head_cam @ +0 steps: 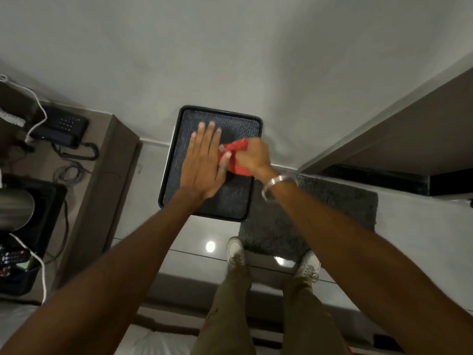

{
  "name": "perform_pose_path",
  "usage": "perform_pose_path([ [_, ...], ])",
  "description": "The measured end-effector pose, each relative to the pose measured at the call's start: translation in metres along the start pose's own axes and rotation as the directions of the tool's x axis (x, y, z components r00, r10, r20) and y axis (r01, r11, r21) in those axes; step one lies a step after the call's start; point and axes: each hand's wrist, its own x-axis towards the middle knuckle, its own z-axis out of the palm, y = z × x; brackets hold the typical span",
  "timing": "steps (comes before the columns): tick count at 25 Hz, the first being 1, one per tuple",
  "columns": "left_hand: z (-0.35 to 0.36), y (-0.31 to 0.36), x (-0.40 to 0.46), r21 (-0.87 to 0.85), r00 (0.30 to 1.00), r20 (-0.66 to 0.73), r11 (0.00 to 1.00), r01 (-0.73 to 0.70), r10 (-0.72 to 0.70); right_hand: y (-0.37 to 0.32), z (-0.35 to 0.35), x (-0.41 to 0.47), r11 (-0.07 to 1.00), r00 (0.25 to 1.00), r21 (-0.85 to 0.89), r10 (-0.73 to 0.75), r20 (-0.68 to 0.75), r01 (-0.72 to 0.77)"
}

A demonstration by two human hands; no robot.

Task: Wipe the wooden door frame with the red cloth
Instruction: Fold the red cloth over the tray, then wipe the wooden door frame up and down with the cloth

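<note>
No wiping is yet shown: the red cloth is bunched in the closed right hand, left hand open flat, left of the wooden door frame.

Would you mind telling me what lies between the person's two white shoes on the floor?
In the head view, only bare glossy floor tile with a light reflection lies between the left shoe and the right shoe.

This looks like a hotel room or bedroom. Left of the black tray on the tiled floor stands a desk carrying a corded telephone and remote controls (partly hidden); right of the tray lies a grey mat.
</note>
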Motion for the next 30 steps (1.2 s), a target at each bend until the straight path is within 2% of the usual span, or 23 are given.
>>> perform_pose_path([
  [1,-0.027,0.019,0.019,-0.008,0.996,-0.061,0.998,-0.061,0.060,-0.019,-0.028,-0.008,0.970,0.993,0.223,0.112,-0.037,-0.101],
  [2,-0.051,0.035,0.040,-0.005,0.985,-0.129,0.993,-0.114,0.113,-0.036,-0.054,-0.014,0.883,0.980,0.440,0.197,-0.028,-0.164],
  [3,-0.080,0.057,0.067,-0.001,0.964,-0.197,0.983,-0.184,0.180,-0.054,-0.088,-0.021,0.735,0.977,0.655,0.211,0.022,-0.174],
  [4,-0.108,0.078,0.091,0.023,0.928,-0.265,0.964,-0.265,0.261,-0.069,-0.120,-0.030,0.550,0.990,0.825,0.122,0.076,-0.131],
  [5,-0.136,0.104,0.114,0.060,0.880,-0.324,0.936,-0.347,0.347,-0.083,-0.156,-0.046,0.389,0.997,0.919,-0.018,0.072,-0.059],
  [7,-0.187,0.156,0.149,0.132,0.776,-0.408,0.872,-0.471,0.481,-0.108,-0.219,-0.078,0.207,0.972,0.976,-0.235,-0.019,0.069],
  [9,-0.226,0.207,0.167,0.185,0.681,-0.463,0.813,-0.552,0.567,-0.123,-0.273,-0.104,0.154,0.956,0.971,-0.259,-0.140,0.184],
  [11,-0.250,0.254,0.177,0.220,0.600,-0.500,0.761,-0.610,0.625,-0.125,-0.319,-0.126,0.122,0.935,0.939,-0.198,-0.295,0.322],
  [13,-0.266,0.289,0.187,0.245,0.535,-0.529,0.722,-0.647,0.659,-0.121,-0.357,-0.146,0.169,0.850,0.833,-0.116,-0.514,0.527],
  [14,-0.274,0.304,0.192,0.262,0.500,-0.544,0.702,-0.662,0.674,-0.116,-0.375,-0.155,0.244,0.769,0.736,-0.079,-0.634,0.632],
  [15,-0.280,0.319,0.198,0.286,0.465,-0.561,0.688,-0.667,0.685,-0.110,-0.394,-0.164,0.344,0.652,0.597,-0.060,-0.756,0.724],
  [16,-0.289,0.337,0.205,0.315,0.432,-0.575,0.675,-0.667,0.695,-0.104,-0.414,-0.170,0.459,0.497,0.412,-0.075,-0.865,0.787],
  [18,-0.307,0.372,0.222,0.360,0.377,-0.617,0.674,-0.645,0.691,-0.095,-0.449,-0.172,0.625,0.107,-0.043,-0.200,-0.974,0.780],
  [19,-0.318,0.391,0.231,0.376,0.357,-0.646,0.688,-0.621,0.674,-0.090,-0.466,-0.165,0.663,-0.077,-0.286,-0.326,-0.942,0.692],
  [20,-0.329,0.409,0.240,0.391,0.339,-0.676,0.709,-0.586,0.654,-0.085,-0.482,-0.156,0.666,-0.186,-0.503,-0.490,-0.852,0.551],
  [21,-0.340,0.427,0.250,0.409,0.320,-0.702,0.728,-0.549,0.636,-0.082,-0.494,-0.146,0.635,-0.193,-0.664,-0.649,-0.736,0.395],
  [22,-0.350,0.441,0.259,0.426,0.301,-0.724,0.745,-0.513,0.621,-0.078,-0.500,-0.136,0.597,-0.100,-0.756,-0.764,-0.638,0.269],
  [23,-0.360,0.453,0.268,0.441,0.286,-0.739,0.759,-0.480,0.610,-0.071,-0.501,-0.125,0.566,0.016,-0.798,-0.817,-0.576,0.208],
  [24,-0.367,0.459,0.277,0.454,0.278,-0.750,0.772,-0.445,0.601,-0.061,-0.501,-0.113,0.543,0.075,-0.816,-0.838,-0.540,0.196],
  [25,-0.370,0.463,0.284,0.472,0.271,-0.758,0.786,-0.399,0.593,-0.052,-0.504,-0.103,0.520,0.054,-0.831,-0.852,-0.521,0.198],
  [28,-0.364,0.466,0.295,0.519,0.241,-0.781,0.813,-0.262,0.576,-0.052,-0.529,-0.085,0.418,-0.168,-0.891,-0.879,-0.446,0.178],
  [30,-0.362,0.464,0.298,0.526,0.222,-0.787,0.814,-0.247,0.576,-0.068,-0.537,-0.077,0.438,-0.262,-0.871,-0.834,-0.486,0.222],
])
